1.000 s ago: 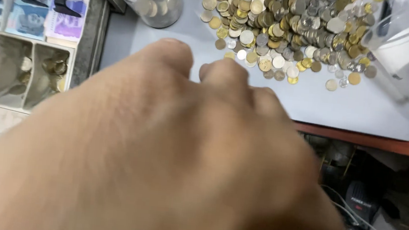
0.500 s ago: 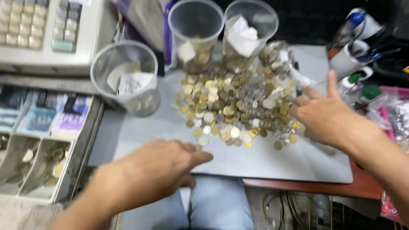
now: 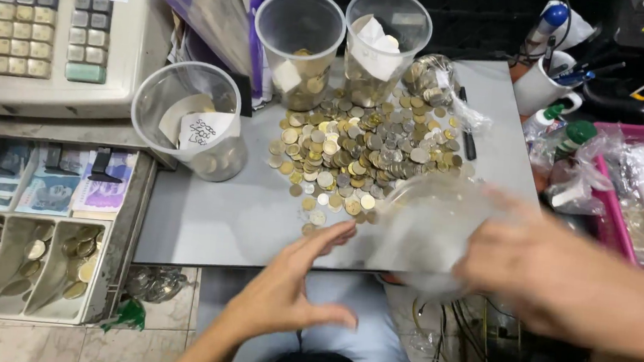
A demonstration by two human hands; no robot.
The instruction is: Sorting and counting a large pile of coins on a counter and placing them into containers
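Note:
A heap of mixed gold and silver coins (image 3: 363,150) lies on a grey board (image 3: 210,218). My left hand (image 3: 289,287) hovers at the board's near edge, just below the heap, with fingers spread and nothing in it. My right hand (image 3: 554,279) is blurred at the right front and grips a clear plastic container (image 3: 426,229), also blurred, held over the board's near right corner. Three clear cups stand around the heap: one on the left with a paper slip (image 3: 188,119) and two at the back (image 3: 299,43) (image 3: 384,43), each holding some coins.
A cash register (image 3: 48,25) stands at the back left above an open drawer (image 3: 120,264) of banknotes and coins. A small bag of coins (image 3: 432,78) lies behind the heap. A white mug of pens (image 3: 540,87), small bottles and a pink tray (image 3: 639,193) crowd the right.
My right hand has left the coin heap and come back to the near right, now gripping a clear container. My left hand stays at the front edge, fingers spread wider.

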